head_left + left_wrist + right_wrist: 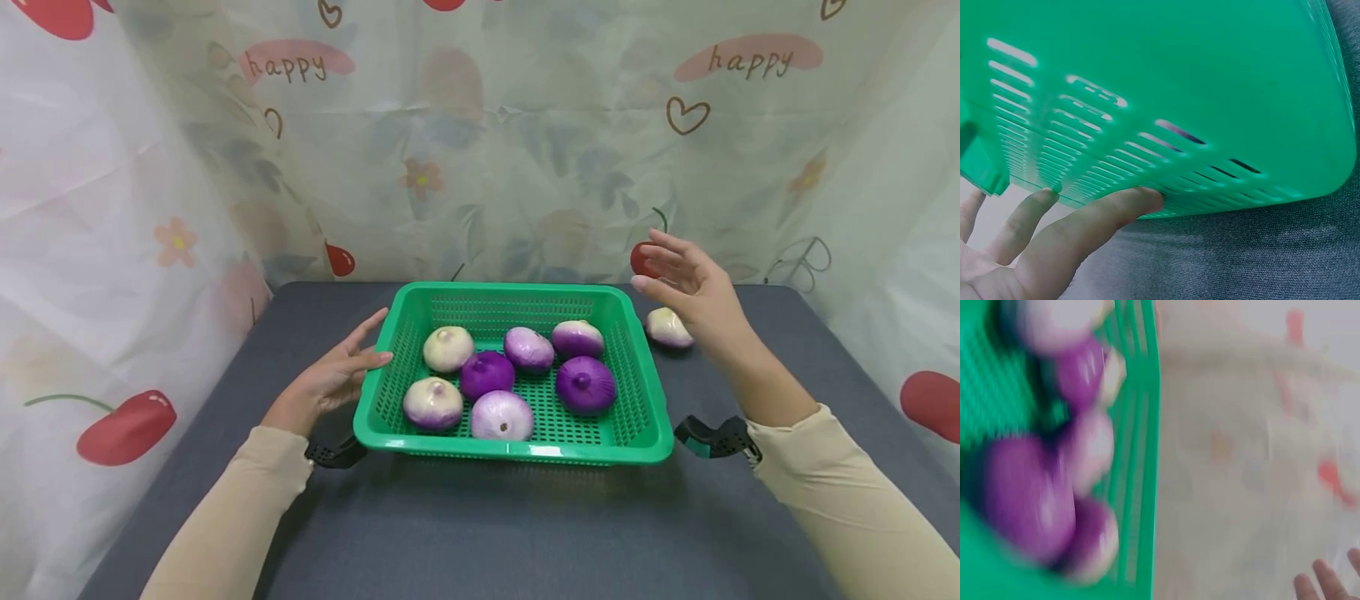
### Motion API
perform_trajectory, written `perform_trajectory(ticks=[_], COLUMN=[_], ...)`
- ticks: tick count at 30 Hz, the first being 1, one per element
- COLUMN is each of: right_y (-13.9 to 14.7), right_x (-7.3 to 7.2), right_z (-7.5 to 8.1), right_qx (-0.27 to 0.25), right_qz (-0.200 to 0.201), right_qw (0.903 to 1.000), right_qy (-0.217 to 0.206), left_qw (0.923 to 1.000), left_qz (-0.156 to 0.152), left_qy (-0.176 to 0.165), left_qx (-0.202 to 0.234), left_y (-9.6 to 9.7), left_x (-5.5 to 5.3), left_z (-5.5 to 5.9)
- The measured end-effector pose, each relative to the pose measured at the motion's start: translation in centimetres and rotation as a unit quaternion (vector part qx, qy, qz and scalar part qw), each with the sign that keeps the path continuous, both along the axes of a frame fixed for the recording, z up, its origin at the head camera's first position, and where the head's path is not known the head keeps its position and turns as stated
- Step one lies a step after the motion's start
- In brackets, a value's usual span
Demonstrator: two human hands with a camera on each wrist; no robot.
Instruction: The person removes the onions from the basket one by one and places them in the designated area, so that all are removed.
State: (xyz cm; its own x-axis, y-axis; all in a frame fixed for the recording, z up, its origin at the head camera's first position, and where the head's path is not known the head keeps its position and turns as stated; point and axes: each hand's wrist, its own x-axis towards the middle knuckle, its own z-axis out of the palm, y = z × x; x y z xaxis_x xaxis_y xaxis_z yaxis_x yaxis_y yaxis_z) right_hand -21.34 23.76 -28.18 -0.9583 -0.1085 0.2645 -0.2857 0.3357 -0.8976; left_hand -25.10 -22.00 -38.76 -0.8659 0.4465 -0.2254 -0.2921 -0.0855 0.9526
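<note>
A green plastic basket (514,451) with slotted walls stands on the dark table, holding several purple and whitish onions (587,386). At its left end is my left hand (330,379), its fingers spread along the outside of the basket. In the left wrist view, fingers (1104,219) reach up to the slotted wall and seem to touch it. My right hand (697,292) is raised beyond the basket's right rear corner, fingers loosely extended and holding nothing. Below and behind it, a single whitish onion (667,327) lies on the table outside the basket.
The dark grey tabletop (525,533) extends in front of the basket. A printed curtain (510,167) with hearts and cherries hangs behind the table and along both sides. Dark straps (716,437) are worn at the wrists.
</note>
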Motion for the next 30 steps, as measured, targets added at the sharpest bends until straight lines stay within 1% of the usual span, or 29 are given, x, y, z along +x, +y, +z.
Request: perform_trajectory(ticks=[2,4,5,7,10,12,16,20,26,30], right_y=[-1.9,-3.6,-4.4,-5.8,-7.5,-8.5,-10.0,-10.7,-10.9,-10.9], right_x=[1.1,1.9,2.3,2.8,3.3,3.4,3.4,3.1,2.5,2.4], right_z=[0.0,-0.5,-0.9,-1.8,-3.4,-4.4,-6.3,-7.5,-8.3,-8.5], right_qx=[-0.022,-0.04,-0.043,-0.048,-0.041,-0.03,-0.002,0.015,0.05,0.078], right_qz=[0.041,0.085,0.104,0.133,0.165,0.183,0.203,0.21,0.216,0.229], right_qw=[0.9984,0.9947,0.9929,0.9897,0.9854,0.9826,0.9787,0.9758,0.9701,0.9634], right_qy=[0.033,0.042,0.039,0.021,-0.006,-0.015,-0.029,-0.06,-0.098,-0.117], left_qw=[1.0,1.0,1.0,1.0,1.0,1.0,1.0,1.0,1.0,1.0], left_qz=[0.001,0.001,0.001,0.001,-0.001,-0.001,-0.002,-0.003,-0.001,-0.002], left_qy=[0.001,0.0,0.0,0.0,0.002,0.003,0.004,0.003,0.005,0.006], left_qx=[-0.001,-0.002,-0.003,-0.005,-0.007,-0.006,-0.004,-0.004,-0.005,-0.006], left_y=[0.0,0.0,0.0,0.0,0.1,0.1,0.0,0.0,0.0,-0.1], left_x=[0.0,0.0,0.0,0.0,0.1,0.1,0.1,0.1,0.1,0.1], left_z=[0.0,0.0,0.0,0.0,0.1,0.1,0.1,0.1,0.0,-0.1])
